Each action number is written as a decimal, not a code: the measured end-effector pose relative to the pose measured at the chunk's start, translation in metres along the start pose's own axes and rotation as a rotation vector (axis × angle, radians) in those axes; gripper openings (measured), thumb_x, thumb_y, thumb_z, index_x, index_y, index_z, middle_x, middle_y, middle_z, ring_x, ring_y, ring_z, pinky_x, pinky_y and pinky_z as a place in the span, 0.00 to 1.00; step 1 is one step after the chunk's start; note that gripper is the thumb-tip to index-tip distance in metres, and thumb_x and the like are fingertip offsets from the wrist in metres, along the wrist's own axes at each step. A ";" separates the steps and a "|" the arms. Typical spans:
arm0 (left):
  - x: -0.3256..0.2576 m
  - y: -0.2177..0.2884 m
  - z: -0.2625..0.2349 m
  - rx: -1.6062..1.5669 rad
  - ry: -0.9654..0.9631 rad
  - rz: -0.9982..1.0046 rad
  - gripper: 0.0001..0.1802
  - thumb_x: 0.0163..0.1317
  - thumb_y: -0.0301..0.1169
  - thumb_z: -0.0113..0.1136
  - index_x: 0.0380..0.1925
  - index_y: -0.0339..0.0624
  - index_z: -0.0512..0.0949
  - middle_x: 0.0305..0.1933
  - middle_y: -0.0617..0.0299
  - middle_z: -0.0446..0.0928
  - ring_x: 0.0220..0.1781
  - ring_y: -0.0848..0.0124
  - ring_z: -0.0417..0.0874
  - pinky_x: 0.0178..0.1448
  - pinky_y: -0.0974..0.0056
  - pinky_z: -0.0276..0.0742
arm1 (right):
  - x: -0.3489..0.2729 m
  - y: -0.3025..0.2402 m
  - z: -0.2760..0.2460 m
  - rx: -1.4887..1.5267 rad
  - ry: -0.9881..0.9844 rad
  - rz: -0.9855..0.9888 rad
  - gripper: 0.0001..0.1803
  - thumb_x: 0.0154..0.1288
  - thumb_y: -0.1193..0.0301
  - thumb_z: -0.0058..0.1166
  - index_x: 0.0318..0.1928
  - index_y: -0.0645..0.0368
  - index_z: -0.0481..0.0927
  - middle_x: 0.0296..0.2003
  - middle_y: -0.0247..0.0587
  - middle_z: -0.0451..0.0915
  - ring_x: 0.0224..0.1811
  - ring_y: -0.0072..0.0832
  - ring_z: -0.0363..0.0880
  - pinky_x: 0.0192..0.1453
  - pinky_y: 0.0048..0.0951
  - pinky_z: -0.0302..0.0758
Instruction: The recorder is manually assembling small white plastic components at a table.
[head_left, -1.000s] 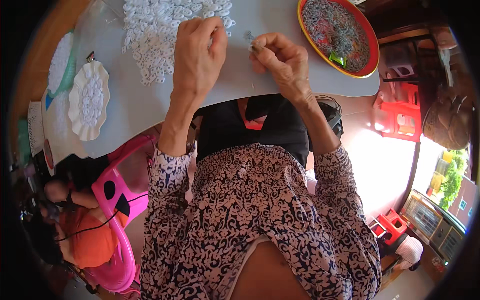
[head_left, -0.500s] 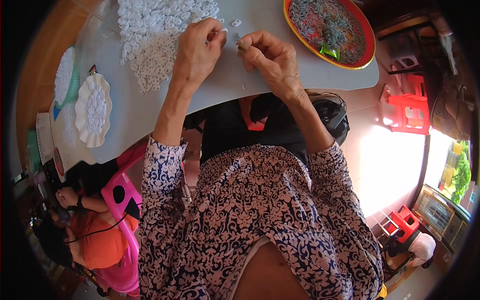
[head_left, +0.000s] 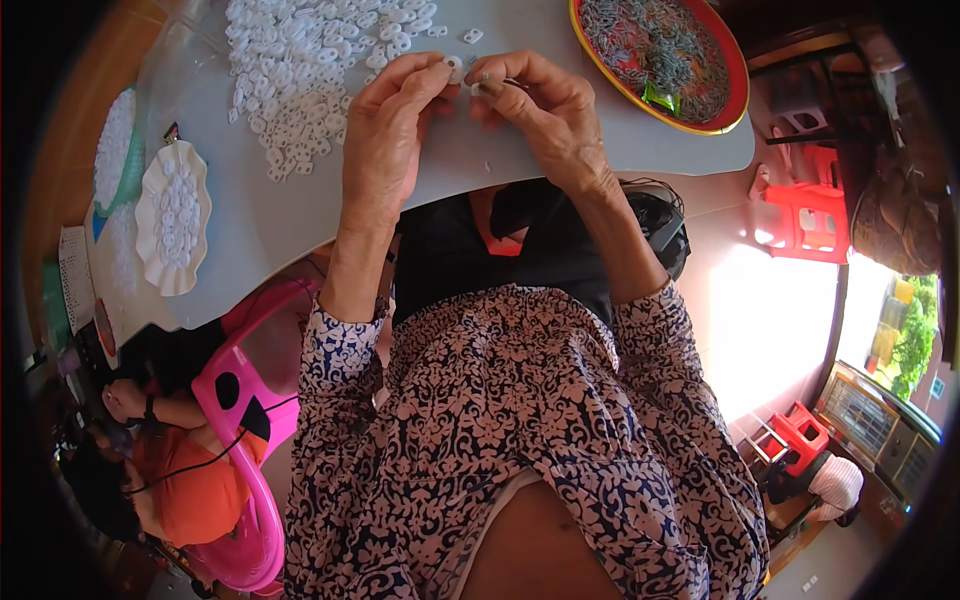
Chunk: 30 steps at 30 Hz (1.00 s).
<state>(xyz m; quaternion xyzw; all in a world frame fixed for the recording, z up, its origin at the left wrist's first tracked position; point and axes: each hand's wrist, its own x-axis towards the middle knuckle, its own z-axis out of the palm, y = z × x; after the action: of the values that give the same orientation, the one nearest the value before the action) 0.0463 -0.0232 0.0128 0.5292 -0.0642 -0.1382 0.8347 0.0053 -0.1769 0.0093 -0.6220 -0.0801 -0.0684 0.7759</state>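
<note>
My left hand [head_left: 385, 125] is closed, its thumb and fingertips pinching a small white plastic piece [head_left: 455, 68]. Close beside it, my right hand [head_left: 545, 115] is closed too. A bit of white shows at its fingertips, but what it grips is too small to make out. Both hands are raised over the grey table [head_left: 440, 175] near its front edge. Beyond my left hand spreads a heap of similar white plastic pieces [head_left: 300, 50], with smaller, flatter white pieces [head_left: 300, 130] at its near side. One white piece [head_left: 472, 36] lies apart beyond the fingertips.
A red, yellow-rimmed tray [head_left: 735, 85] of grey screw-like parts and a green packet [head_left: 660, 98] stands at the right. At left are a wavy white dish [head_left: 150, 215] and a green basket [head_left: 130, 185] of white pieces. A person in orange [head_left: 200, 490] sits on a pink chair [head_left: 255, 500].
My left hand has turned and come lower and nearer to my right hand, bringing the white piece up beside the right fingertips. The right hand has barely moved. The view has shifted slightly.
</note>
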 end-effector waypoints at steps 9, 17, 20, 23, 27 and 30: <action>-0.007 0.004 0.014 0.066 0.002 0.073 0.07 0.61 0.28 0.58 0.33 0.35 0.78 0.28 0.68 0.77 0.30 0.81 0.76 0.35 0.76 0.70 | -0.001 -0.004 -0.002 0.073 -0.010 -0.018 0.07 0.66 0.72 0.51 0.41 0.61 0.77 0.45 0.41 0.77 0.40 0.22 0.79 0.41 0.23 0.77; -0.006 0.008 0.005 0.478 -0.095 0.043 0.12 0.62 0.33 0.54 0.32 0.33 0.78 0.25 0.69 0.74 0.29 0.83 0.69 0.35 0.76 0.64 | 0.001 0.003 -0.002 0.205 0.105 -0.078 0.07 0.65 0.74 0.52 0.40 0.64 0.77 0.39 0.39 0.79 0.35 0.20 0.79 0.37 0.21 0.76; -0.008 0.005 0.011 0.240 -0.003 0.034 0.12 0.62 0.33 0.55 0.33 0.34 0.79 0.26 0.68 0.75 0.30 0.81 0.70 0.37 0.75 0.65 | -0.002 0.000 -0.005 0.117 0.069 -0.060 0.07 0.65 0.74 0.52 0.40 0.65 0.77 0.36 0.38 0.80 0.34 0.19 0.78 0.39 0.20 0.76; -0.006 0.006 0.012 0.137 0.003 0.063 0.12 0.62 0.33 0.55 0.33 0.34 0.80 0.27 0.67 0.75 0.31 0.81 0.70 0.38 0.75 0.65 | -0.004 -0.007 0.001 0.005 0.018 -0.043 0.07 0.65 0.74 0.53 0.40 0.65 0.77 0.32 0.36 0.80 0.33 0.19 0.77 0.39 0.19 0.75; -0.008 0.006 0.010 0.151 -0.033 0.102 0.10 0.61 0.32 0.55 0.31 0.35 0.80 0.25 0.67 0.74 0.30 0.81 0.69 0.38 0.76 0.64 | -0.001 -0.004 0.001 -0.023 0.061 -0.089 0.07 0.64 0.74 0.53 0.40 0.66 0.77 0.30 0.36 0.80 0.31 0.18 0.77 0.38 0.19 0.75; -0.007 0.009 0.009 0.278 -0.042 0.017 0.09 0.61 0.31 0.55 0.28 0.36 0.79 0.24 0.68 0.74 0.29 0.82 0.69 0.37 0.76 0.64 | -0.001 -0.001 0.000 0.033 0.043 -0.050 0.08 0.64 0.74 0.54 0.40 0.66 0.77 0.31 0.35 0.80 0.30 0.17 0.76 0.37 0.18 0.75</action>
<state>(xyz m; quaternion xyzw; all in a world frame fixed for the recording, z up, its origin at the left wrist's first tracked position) 0.0387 -0.0255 0.0247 0.6362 -0.1044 -0.1318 0.7529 0.0039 -0.1775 0.0101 -0.6054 -0.0800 -0.0998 0.7856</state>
